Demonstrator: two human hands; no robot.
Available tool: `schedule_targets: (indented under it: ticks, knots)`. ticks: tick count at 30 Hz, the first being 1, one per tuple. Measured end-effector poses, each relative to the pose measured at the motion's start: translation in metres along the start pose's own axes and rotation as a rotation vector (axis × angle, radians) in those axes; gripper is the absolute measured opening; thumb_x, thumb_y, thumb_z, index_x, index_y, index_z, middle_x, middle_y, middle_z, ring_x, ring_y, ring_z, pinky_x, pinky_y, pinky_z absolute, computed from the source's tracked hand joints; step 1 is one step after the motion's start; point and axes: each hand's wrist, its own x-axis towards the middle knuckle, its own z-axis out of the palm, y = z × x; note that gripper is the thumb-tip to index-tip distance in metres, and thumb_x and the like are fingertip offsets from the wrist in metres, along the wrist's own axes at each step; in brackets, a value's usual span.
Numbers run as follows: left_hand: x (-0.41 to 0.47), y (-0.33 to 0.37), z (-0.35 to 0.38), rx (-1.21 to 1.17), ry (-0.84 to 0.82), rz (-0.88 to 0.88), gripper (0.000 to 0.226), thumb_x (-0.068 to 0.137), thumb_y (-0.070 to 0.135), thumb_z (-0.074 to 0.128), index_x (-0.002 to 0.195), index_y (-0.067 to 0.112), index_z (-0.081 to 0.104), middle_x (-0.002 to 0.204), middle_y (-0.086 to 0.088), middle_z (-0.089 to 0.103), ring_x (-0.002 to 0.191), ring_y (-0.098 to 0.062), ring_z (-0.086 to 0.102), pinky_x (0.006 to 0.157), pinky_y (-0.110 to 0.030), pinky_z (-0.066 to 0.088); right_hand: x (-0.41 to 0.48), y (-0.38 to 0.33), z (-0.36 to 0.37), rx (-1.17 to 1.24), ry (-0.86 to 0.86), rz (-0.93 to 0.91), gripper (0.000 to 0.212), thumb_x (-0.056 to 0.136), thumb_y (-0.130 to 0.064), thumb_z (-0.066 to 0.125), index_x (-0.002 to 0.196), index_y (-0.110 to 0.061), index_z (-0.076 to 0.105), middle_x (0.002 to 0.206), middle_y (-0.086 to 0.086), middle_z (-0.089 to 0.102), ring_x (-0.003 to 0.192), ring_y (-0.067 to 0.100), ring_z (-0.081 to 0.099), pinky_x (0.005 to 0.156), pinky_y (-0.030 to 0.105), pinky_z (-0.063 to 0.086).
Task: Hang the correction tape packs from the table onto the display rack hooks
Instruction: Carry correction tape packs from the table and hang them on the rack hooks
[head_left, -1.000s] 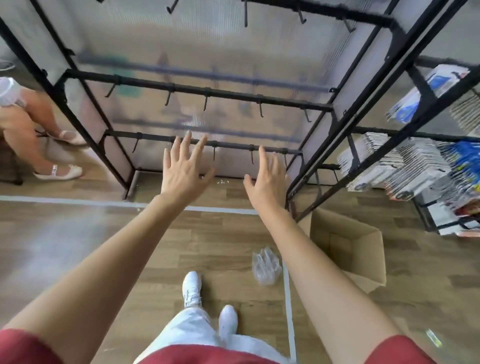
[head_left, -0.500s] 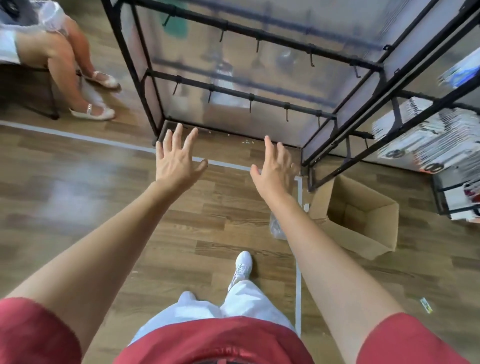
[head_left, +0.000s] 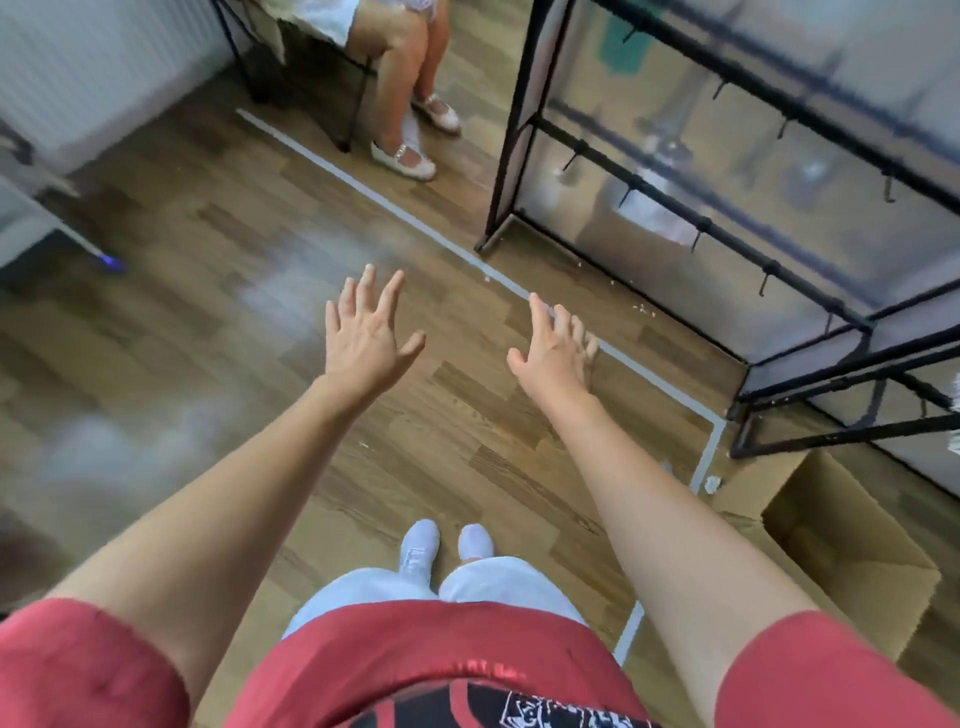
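1. Hands: two. The left hand (head_left: 363, 343) and the right hand (head_left: 553, 353) are held out over the wood floor (head_left: 234, 218), fingers straight and spread. Neither holds anything.
2. Display rack (head_left: 511, 130): one, upper right, with a black frame and a translucent back panel. It is apart from both hands.
3. Hooks (head_left: 698, 241): four countable on the lower bar (head_left: 665, 208). Those on the bar above are too blurred to count.
4. Correction tape packs: position cannot be told from this view.
5. Writing: the shirt print (head_left: 545, 712) is black and white and not legible.
6. Surroundings: one open cardboard box (head_left: 852, 551) beside the rack foot, one grey tape line (head_left: 415, 218) across the floor, and one seated person (head_left: 400, 67) wearing two white shoes.
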Motion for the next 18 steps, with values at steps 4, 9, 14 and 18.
schedule_targets:
  ticks: [4, 9, 14, 18]
  knots:
    - [-0.033, -0.040, -0.001, -0.024, 0.033, -0.176, 0.073, 0.093, 0.046, 0.050, 0.153, 0.028, 0.011, 0.161, -0.007, 0.001, 0.147, -0.028, 0.001, 0.118, -0.045, 0.004, -0.001, -0.038, 0.008, -0.064, -0.041, -0.177, 0.072, 0.095, -0.035, 0.047, 0.153, -0.024, 0.006, 0.156, 0.011, 0.018, 0.143, 0.030, 0.017, 0.115, 0.047, 0.013]
    - [-0.072, -0.080, -0.006, -0.054, 0.083, -0.394, 0.072, 0.094, 0.045, 0.050, 0.153, 0.028, 0.013, 0.161, -0.007, 0.001, 0.147, -0.026, 0.002, 0.118, -0.043, 0.004, -0.007, -0.081, 0.020, -0.111, -0.118, -0.359, 0.072, 0.095, -0.033, 0.047, 0.153, -0.024, 0.006, 0.157, 0.013, 0.016, 0.144, 0.030, 0.014, 0.116, 0.047, 0.010]
    - [-0.107, -0.127, -0.011, -0.057, 0.127, -0.566, 0.072, 0.094, 0.045, 0.050, 0.153, 0.028, 0.011, 0.161, -0.007, 0.001, 0.147, -0.027, 0.003, 0.118, -0.043, 0.005, -0.015, -0.140, 0.037, -0.157, -0.146, -0.511, 0.072, 0.094, -0.033, 0.050, 0.153, -0.024, 0.009, 0.156, 0.013, 0.018, 0.143, 0.030, 0.017, 0.114, 0.045, 0.012]
    - [-0.123, -0.176, -0.022, -0.089, 0.141, -0.681, 0.072, 0.094, 0.045, 0.049, 0.153, 0.028, 0.011, 0.161, -0.006, 0.000, 0.147, -0.026, 0.002, 0.118, -0.044, 0.005, -0.023, -0.198, 0.052, -0.196, -0.153, -0.620, 0.071, 0.095, -0.033, 0.049, 0.153, -0.023, 0.009, 0.155, 0.014, 0.019, 0.142, 0.030, 0.019, 0.114, 0.046, 0.013]
